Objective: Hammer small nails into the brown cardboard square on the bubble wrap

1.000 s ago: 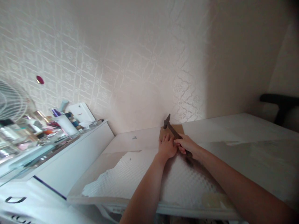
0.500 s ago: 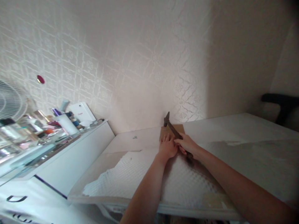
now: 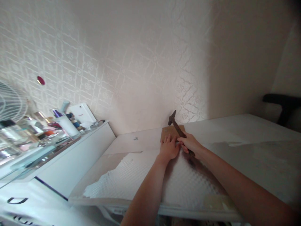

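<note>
My left hand (image 3: 169, 148) lies on the near part of a small brown board (image 3: 167, 131), its fingers stretched out and spread. My right hand (image 3: 190, 142) is closed around the dark handle of a hammer (image 3: 177, 127). The hammer tilts up to the left, its head raised over the far edge of the board. Both hands are close together, and the left thumb is near the hammer handle. Under the board and my left wrist is a white textured sheet (image 3: 127, 175) on the table (image 3: 235, 128). Whether anything small lies between the hands cannot be made out.
Some small metal pieces (image 3: 135, 138) lie on the table left of the board. A patterned wall (image 3: 141, 78) rises behind the table. To the left, a white dresser (image 3: 77, 157) carries bottles and a white box (image 3: 82, 113). A fan (image 3: 11, 100) stands beyond; a black armrest (image 3: 282, 99) is at right.
The hammer head has moved a little up and to the right, with my right hand shifting slightly the same way. My left hand and the board have stayed in place.
</note>
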